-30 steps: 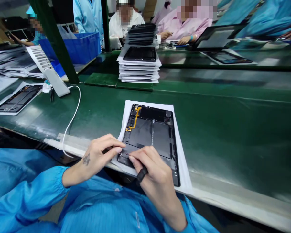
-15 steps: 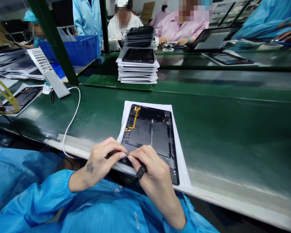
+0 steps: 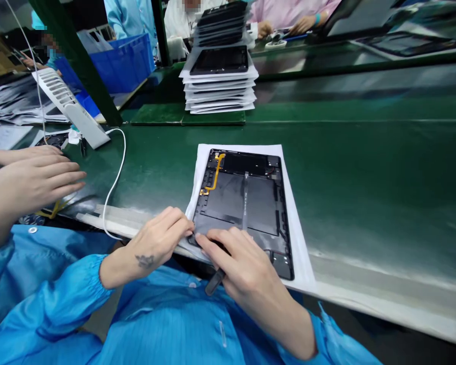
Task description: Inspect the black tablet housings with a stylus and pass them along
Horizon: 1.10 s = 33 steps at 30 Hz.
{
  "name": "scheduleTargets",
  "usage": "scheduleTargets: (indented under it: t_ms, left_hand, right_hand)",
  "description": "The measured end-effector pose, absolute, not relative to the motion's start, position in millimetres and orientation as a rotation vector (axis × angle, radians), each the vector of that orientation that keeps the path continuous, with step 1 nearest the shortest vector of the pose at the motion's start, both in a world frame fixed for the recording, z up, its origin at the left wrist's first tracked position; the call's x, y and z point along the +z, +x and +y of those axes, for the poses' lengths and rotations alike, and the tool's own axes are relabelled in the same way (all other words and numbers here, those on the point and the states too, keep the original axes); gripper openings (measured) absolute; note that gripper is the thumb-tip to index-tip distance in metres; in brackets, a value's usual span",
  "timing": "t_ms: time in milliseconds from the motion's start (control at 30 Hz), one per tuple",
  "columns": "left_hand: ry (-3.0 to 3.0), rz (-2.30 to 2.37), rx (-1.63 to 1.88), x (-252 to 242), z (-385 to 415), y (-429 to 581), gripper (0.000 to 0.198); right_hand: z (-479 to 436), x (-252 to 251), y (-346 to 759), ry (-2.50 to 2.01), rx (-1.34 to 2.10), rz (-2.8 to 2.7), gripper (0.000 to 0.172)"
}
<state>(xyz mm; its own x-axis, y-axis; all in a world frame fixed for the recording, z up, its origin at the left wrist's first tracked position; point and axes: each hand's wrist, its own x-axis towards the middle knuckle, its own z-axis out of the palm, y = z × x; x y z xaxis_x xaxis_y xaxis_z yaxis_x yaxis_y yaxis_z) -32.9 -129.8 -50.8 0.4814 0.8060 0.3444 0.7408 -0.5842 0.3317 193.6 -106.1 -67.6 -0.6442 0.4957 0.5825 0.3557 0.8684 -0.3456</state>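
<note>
An opened black tablet housing, with an orange flex cable along its left side, lies on a white sheet before me. At its near left corner, the fingertips of my left hand are pressed together; whatever they pinch is too small to make out. My right hand rests over the near edge, its index fingertip close to the left fingers at that corner. A dark, blunt-ended tool sticks out below the right palm, held in the curled fingers; its other end is hidden.
A co-worker's hands are close on my left. A white fan with a white cable stands on the green bench. Farther back are a stack of tablet parts and sheets and a blue bin.
My left fingers have straightened slightly at the corner, and my right hand has flattened, showing more of the dark tool. A co-worker's hands have come into view at left. The camera has tilted down.
</note>
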Motion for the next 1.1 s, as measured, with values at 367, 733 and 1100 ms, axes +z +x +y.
scheduleTargets:
  t_ms: [367,733,1100]
  left_hand:
    - [2.848,1.313,0.658,-48.1,-134.1,-35.5,0.016]
    - [2.903,1.288,0.829,-64.6,-145.8,-49.9,0.033]
    - [3.194,1.205,0.609,-45.2,-145.0,-38.7,0.028]
  right_hand:
    - [-106.2,-64.6,188.3,-0.609,0.182,-2.386,0.033]
    - [-103.6,-66.4,184.0,-0.599,0.104,-2.431,0.032]
    - [-104.9,-63.7,184.2,-0.638,0.195,-2.409,0.027]
